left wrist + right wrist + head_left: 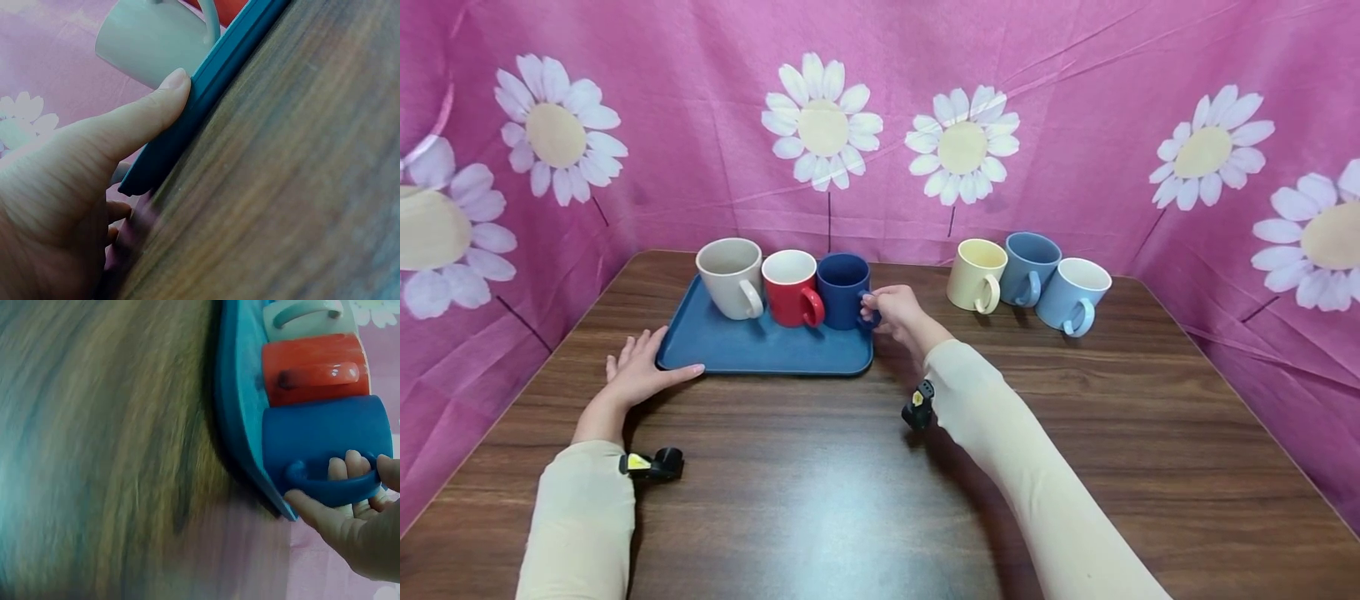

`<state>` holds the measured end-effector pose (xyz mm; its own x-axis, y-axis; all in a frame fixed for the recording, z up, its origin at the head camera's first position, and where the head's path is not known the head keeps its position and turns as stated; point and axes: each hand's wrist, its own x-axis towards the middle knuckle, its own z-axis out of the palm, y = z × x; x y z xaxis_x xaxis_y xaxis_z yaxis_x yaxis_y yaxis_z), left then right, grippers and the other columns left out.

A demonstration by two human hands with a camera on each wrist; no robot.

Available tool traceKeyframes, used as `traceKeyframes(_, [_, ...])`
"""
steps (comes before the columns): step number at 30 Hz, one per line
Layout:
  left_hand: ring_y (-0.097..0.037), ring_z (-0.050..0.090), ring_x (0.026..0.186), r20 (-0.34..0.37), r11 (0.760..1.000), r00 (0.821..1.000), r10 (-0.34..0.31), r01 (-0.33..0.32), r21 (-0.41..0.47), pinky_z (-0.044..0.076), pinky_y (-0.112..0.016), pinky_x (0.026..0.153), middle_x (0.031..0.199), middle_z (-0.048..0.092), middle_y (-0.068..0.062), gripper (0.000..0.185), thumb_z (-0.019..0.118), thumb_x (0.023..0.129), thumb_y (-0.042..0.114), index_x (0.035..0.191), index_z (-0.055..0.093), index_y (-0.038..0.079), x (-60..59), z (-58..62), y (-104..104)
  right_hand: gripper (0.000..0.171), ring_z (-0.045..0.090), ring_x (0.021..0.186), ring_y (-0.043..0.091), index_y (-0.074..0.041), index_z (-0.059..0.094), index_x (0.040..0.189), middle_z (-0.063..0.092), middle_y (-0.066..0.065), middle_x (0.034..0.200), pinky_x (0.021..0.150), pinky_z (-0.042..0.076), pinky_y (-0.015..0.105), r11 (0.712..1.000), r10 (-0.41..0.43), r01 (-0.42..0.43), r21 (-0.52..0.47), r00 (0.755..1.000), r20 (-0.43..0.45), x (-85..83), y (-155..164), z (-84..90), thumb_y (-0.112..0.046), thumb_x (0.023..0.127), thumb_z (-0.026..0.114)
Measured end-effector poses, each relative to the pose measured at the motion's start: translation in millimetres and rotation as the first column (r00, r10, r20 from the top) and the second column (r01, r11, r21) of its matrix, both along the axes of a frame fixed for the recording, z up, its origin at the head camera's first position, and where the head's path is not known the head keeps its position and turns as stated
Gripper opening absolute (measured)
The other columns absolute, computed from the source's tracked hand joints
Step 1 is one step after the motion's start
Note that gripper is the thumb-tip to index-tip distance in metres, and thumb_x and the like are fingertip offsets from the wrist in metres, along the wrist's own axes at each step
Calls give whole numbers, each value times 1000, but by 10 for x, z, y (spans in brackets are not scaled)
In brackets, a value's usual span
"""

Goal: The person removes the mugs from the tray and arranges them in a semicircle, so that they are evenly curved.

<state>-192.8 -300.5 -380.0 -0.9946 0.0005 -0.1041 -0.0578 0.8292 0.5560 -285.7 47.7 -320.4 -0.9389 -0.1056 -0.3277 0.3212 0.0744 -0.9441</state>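
Note:
A blue tray lies on the wooden table and carries a beige mug, a red mug and a dark blue mug in a row. My right hand grips the dark blue mug's handle, fingers threaded through it and thumb under it. My left hand lies flat at the tray's near left corner, its thumb pressed along the tray rim. In the right wrist view the dark blue mug stands on the tray's right end beside the red mug.
Three more mugs stand off the tray at the back right: a cream one, a mid blue one and a light blue one. Pink flowered cloth walls the table on three sides. Bare wood lies near me.

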Motion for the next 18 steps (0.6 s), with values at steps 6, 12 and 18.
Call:
traceKeyframes(6, [-48, -10, 120, -5, 1000, 1000, 0, -1, -8, -10, -63, 86, 135, -2, -34, 102, 57, 72, 56, 137, 3, 0, 2, 1, 7, 8, 48, 55, 17, 6, 58, 85, 51, 7, 59, 72, 42, 42, 994, -56, 61, -85, 996, 69, 6, -34, 27, 3, 84, 51])
traceKeyframes(12, [-48, -10, 120, 0, 1000, 1000, 5, -5, 6, -10, -63, 86, 135, -3, -34, 102, 57, 72, 56, 137, 3, 0, 11, 12, 12, 6, 52, 53, 20, 6, 62, 79, 54, 11, 61, 60, 44, 41, 981, -27, 39, -192, 998, 65, -439, 36, -494, 3, 78, 57])
traceKeyframes(18, [-47, -11, 120, 5, 1000, 1000, 6, -6, 15, -11, -63, 86, 135, -3, -34, 102, 57, 72, 56, 137, 3, -1, 19, 18, 18, 7, 58, 58, 23, 1, 65, 80, 60, 12, 66, 58, 44, 47, 974, 5, 7, -227, 999, 53, -1098, 147, -1231, -4, 77, 62])
